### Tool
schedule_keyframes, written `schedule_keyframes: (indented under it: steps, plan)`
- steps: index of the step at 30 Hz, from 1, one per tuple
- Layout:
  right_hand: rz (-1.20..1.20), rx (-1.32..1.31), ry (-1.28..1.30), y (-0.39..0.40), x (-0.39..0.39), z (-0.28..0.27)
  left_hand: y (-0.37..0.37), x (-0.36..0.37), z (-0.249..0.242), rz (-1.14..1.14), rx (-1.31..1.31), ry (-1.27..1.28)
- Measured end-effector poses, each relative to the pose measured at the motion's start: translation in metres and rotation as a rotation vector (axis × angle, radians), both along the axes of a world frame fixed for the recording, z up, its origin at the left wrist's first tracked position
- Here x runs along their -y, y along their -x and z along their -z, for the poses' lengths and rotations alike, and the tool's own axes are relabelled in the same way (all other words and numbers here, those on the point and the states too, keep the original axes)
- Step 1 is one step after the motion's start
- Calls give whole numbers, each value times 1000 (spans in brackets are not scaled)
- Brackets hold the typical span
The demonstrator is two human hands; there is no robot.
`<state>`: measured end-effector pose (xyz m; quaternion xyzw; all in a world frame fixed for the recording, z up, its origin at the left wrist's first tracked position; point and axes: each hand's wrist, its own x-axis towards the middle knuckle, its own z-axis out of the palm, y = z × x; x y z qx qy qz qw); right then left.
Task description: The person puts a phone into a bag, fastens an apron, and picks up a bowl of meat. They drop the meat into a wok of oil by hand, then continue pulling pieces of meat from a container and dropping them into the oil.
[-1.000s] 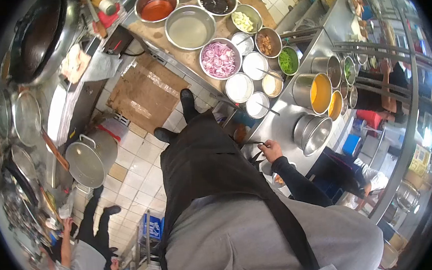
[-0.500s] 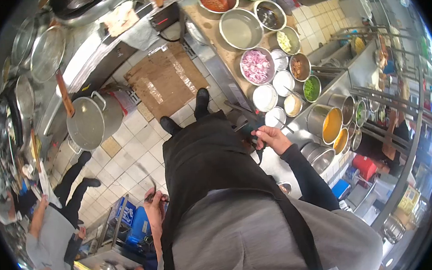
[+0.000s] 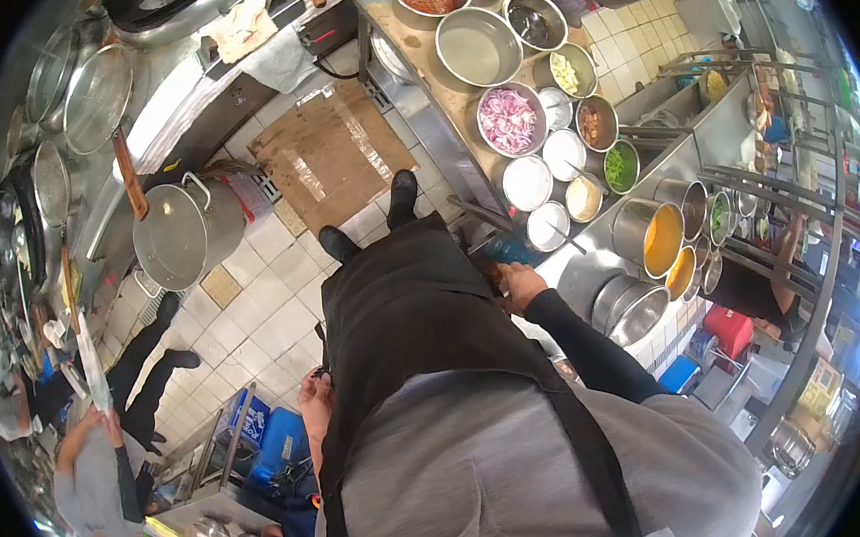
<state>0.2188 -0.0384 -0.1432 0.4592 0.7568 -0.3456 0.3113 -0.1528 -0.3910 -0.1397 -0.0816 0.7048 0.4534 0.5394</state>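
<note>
White floor tiles [image 3: 255, 331] fill the kitchen's left side, with a large lidded pot [image 3: 177, 241] standing there. Beside the black apron [image 3: 404, 320], the left hand [image 3: 314, 401] hangs down; whether it grips something I cannot tell. At the steel tabletop's [image 3: 589, 257] near edge, the right hand [image 3: 521, 284] rests, fingers curled, its grip unclear. Further right stands a container of yellow sauce [image 3: 653, 231].

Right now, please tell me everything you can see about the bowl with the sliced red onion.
The bowl of sliced red onion is round and shiny, apparently steel, with a thin rim. It stands upright on the wooden-looking counter, among other metal bowls, and holds a heap of pink-purple onion rings and slices. A larger bowl of pale liquid sits just beyond it, and a smaller bowl of white contents just before it. No hand touches it; the right hand is lower, at the counter's edge.
</note>
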Motion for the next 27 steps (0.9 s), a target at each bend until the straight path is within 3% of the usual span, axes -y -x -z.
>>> schedule_keyframes:
  steps: [3,6,9,12,14,16,18,21,24,27]
  plan:
    - [109,-2,11,-1,8,32,1,4,3,-55,29,-39]
    - [181,-15,181,3,-9,44,0,0,0,-102,4,-70]
    - [-130,123,66,11,-16,39,6,12,6,-108,-6,-53]
    - [-237,187,47,-7,-9,90,5,37,32,101,-291,-15]
    - [-171,144,-8,-1,-12,91,3,48,61,250,-703,-69]
    - [-148,100,2,2,-15,89,2,35,48,395,-936,-18]
    - [-168,62,73,-1,-23,83,-4,15,18,532,-977,135]
    - [-91,-70,-3,-6,-20,70,-5,15,15,183,-461,-41]
    - [84,-263,-89,4,-22,30,-5,14,15,-3,-312,-144]
    - [-41,-627,-469,-1,-20,18,-6,5,6,-150,-241,-103]
